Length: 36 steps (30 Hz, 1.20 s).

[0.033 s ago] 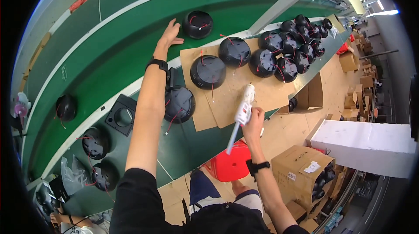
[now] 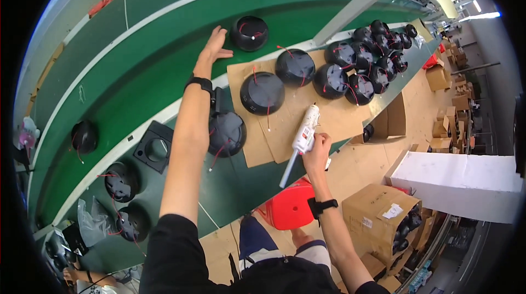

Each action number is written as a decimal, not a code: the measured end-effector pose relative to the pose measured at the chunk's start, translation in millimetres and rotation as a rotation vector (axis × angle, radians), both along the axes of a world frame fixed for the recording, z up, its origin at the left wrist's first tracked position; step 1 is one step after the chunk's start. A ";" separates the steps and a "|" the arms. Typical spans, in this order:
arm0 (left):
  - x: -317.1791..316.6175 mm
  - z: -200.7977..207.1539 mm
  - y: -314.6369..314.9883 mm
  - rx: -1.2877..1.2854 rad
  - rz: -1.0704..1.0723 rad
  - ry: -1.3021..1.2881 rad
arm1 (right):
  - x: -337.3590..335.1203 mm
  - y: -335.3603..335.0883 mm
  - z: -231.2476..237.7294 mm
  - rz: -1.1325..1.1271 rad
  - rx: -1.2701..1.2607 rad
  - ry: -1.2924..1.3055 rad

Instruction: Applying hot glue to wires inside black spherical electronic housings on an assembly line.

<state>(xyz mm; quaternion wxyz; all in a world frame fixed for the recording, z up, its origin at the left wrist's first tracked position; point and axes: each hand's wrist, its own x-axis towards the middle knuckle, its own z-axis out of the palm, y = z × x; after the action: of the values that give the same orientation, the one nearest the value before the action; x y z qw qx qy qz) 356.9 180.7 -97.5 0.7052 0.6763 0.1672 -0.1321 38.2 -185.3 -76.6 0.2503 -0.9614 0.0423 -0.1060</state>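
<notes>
Over the green conveyor belt, my left hand [image 2: 215, 44] reaches out with its fingers apart and nothing in them. Just right of it a round black housing [image 2: 250, 33] with red wires sits on the belt, with a small gap to the fingers. My right hand [image 2: 316, 154] is wrapped around the handle of a white hot glue gun [image 2: 306, 129]. A pale glue stick [image 2: 290, 168] sticks out of its rear, and its nozzle points away from me, above a cardboard sheet [image 2: 345, 116]. On this sheet stand black housings [image 2: 262, 93] with red wires.
Many more black housings [image 2: 378, 77] crowd the bench's far right. Another [image 2: 227, 134] sits beside my left forearm. Left of that are a square black frame [image 2: 144, 151] and a clear plastic bag [image 2: 93, 220]. A grey post [image 2: 361, 3] rises past the belt; a red stool [image 2: 293, 206] stands below.
The glue gun has moved slightly up, its rear end a little to the left. My left hand stays nearly where it was beside the housing on the belt.
</notes>
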 end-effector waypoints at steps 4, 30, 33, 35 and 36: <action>6.2 11.7 -26.4 0.094 -0.086 -0.057 | 23.2 14.2 -21.4 0.070 -0.034 0.083; -527.8 128.3 120.3 0.840 0.341 -0.074 | -99.2 -29.4 30.6 0.336 0.296 0.637; -463.4 140.3 215.8 1.113 0.531 -0.041 | -111.0 -41.8 36.2 0.338 0.258 0.680; -404.5 127.3 288.8 1.318 0.517 -0.219 | -120.7 -48.8 40.0 0.332 0.243 0.701; -377.0 111.3 317.1 1.342 0.550 -0.022 | -125.0 -51.5 42.9 0.335 0.233 0.710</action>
<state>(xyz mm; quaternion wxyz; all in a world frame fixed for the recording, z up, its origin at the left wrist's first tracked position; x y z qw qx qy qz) -20.1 497.9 13.8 0.1476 0.8981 0.3692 0.1878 -86.8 -236.8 -33.8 0.3413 -0.8970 -0.0193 0.2801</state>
